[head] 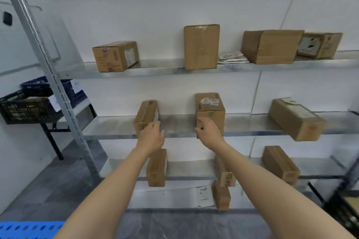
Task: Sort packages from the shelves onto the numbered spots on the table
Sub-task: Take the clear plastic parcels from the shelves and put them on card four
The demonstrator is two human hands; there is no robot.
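A narrow upright cardboard box [144, 114] stands on the middle shelf [180, 125]. My left hand [152, 135] reaches it, fingertips against its lower right front corner and thumb held apart. To its right stands a squarer cardboard box [208, 105] with white labels on top. My right hand [209, 128] covers its lower front face, thumb curled round the left front edge. Another brown box [296, 119] lies angled at the right of the same shelf.
The upper shelf [165, 69] carries several boxes and a flat white mailer [232, 57]. More boxes stand on the lower shelf [186, 169] and on the floor. A steel upright [50, 75] rises at left, with black crates [25, 108] on a side table. A blue perforated surface [29, 229] shows bottom left.
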